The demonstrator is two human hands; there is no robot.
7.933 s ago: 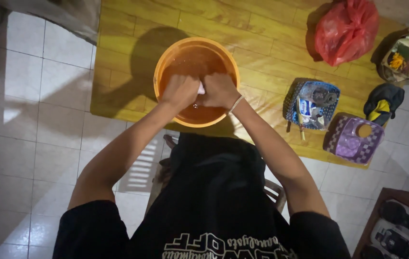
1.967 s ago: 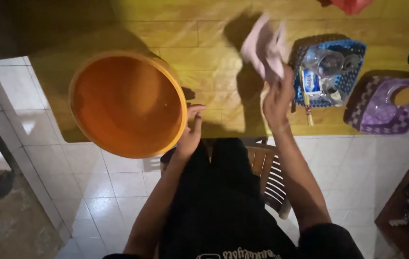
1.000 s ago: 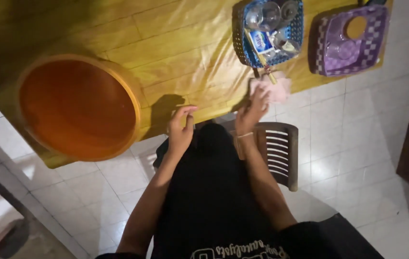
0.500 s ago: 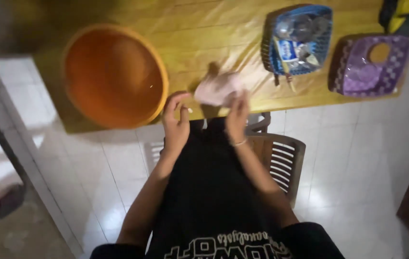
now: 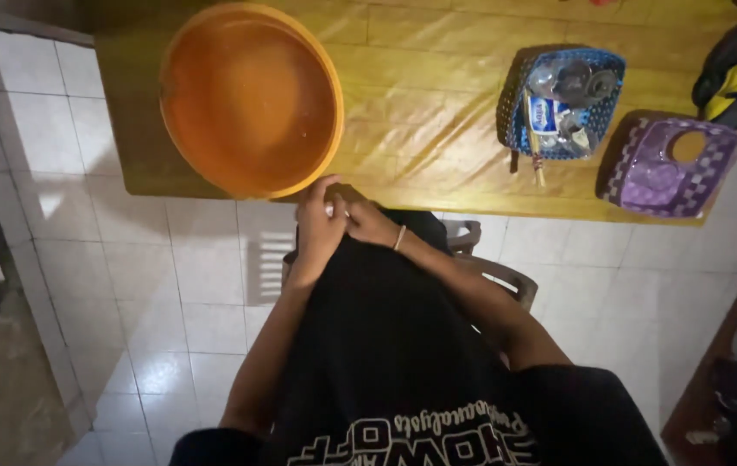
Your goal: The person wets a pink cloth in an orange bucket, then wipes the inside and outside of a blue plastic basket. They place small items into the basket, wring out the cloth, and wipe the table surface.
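- Orange basin (image 5: 252, 95) on yellow table (image 5: 437, 112), holding water.
- Left hand (image 5: 321, 226) and right hand (image 5: 368, 223) pressed together just below basin rim; anything pinched between: cannot tell.
- Blue basket (image 5: 563, 103) well right of basin.

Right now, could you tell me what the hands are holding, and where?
Both hands, left hand and right hand, pinch a small pale scrap between the fingertips; its nature cannot be told.

You're in a home, likely a kitchen or dining corner. White tiled floor (image 5: 204, 285). Table (image 5: 437, 112) under a yellow wood-pattern cover. Orange plastic basin (image 5: 252, 95) on it. Blue basket (image 5: 563, 103) of glasses and small household items, purple basket (image 5: 670, 168) beside it. Slatted wooden chair (image 5: 498, 272) below you.
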